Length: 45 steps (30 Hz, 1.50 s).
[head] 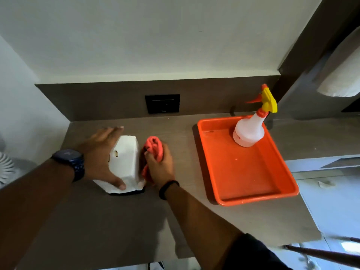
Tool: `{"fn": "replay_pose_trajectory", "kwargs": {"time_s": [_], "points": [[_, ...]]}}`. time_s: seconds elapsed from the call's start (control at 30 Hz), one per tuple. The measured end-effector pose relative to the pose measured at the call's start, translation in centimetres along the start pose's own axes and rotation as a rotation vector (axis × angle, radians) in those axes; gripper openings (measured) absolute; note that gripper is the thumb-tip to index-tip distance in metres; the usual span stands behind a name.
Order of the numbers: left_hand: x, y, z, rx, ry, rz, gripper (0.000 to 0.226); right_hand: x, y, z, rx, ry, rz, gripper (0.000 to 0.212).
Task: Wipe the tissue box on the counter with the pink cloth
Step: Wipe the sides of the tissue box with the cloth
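A white tissue box [126,162] stands on the grey-brown counter [116,221], left of centre, with a dark base showing at its near end. My left hand [101,152] spans its left side, fingers at the far end and thumb at the near end. My right hand [160,164] is shut on a bunched pink cloth [154,147], which presses against the box's right side. Part of the cloth hangs below my fingers, next to the box.
An orange tray [253,182] lies on the counter to the right, holding a white spray bottle [248,130] with a yellow and orange trigger head. A black wall socket [162,103] sits in the back panel. The counter's front edge runs near the bottom.
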State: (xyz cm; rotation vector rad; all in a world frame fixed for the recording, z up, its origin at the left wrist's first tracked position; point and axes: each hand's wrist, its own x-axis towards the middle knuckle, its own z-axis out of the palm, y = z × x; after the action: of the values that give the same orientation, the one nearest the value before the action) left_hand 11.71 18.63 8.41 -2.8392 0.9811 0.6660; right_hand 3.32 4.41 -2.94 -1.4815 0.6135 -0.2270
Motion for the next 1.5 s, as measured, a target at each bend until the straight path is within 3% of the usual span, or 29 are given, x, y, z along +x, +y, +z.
{"fn": "replay_pose_trajectory", "kwargs": {"time_s": [0.13, 0.17, 0.27, 0.3, 0.6, 0.67, 0.87, 1.07, 1.23, 1.5], "points": [[1.3, -1.0, 2.2, 0.078, 0.05, 0.035, 0.157, -0.5, 0.4, 2.7, 0.012, -0.066, -0.005, 0.025], [1.5, -1.2, 2.5, 0.085, 0.071, 0.046, 0.155, -0.7, 0.5, 3.1, 0.016, -0.051, 0.008, 0.028], [1.8, -1.2, 2.7, 0.121, 0.124, 0.088, 0.148, -2.0, 1.4, 3.4, 0.039, -0.015, 0.019, 0.065], [1.7, -1.2, 2.7, 0.122, 0.139, 0.098, 0.147, -2.7, 2.0, 3.5, 0.042, -0.006, -0.003, 0.066], [1.7, -1.3, 2.5, 0.094, 0.13, 0.103, 0.142, -1.9, 0.3, 3.9, -0.069, 0.027, -0.185, 0.06], [1.8, -1.3, 2.6, 0.09, 0.114, 0.089, 0.142, -0.7, 0.4, 3.7, -0.111, -0.011, -0.183, 0.066], [1.9, -1.3, 3.1, 0.078, 0.131, 0.075, 0.143, -2.6, 2.6, 4.0, -0.049, 0.05, -0.157, 0.052], [2.0, -1.6, 3.3, 0.048, 0.171, 0.081, 0.139, -2.2, 1.9, 3.9, -0.028, 0.0, -0.342, 0.052], [2.0, -1.5, 3.1, 0.032, 0.169, 0.069, 0.14, 1.1, 0.7, 4.1, -0.067, -0.006, -0.185, 0.067], [1.9, -1.4, 3.4, 0.057, 0.206, 0.071, 0.139, -3.2, 2.3, 4.3, -0.003, 0.052, -0.204, 0.07]]}}
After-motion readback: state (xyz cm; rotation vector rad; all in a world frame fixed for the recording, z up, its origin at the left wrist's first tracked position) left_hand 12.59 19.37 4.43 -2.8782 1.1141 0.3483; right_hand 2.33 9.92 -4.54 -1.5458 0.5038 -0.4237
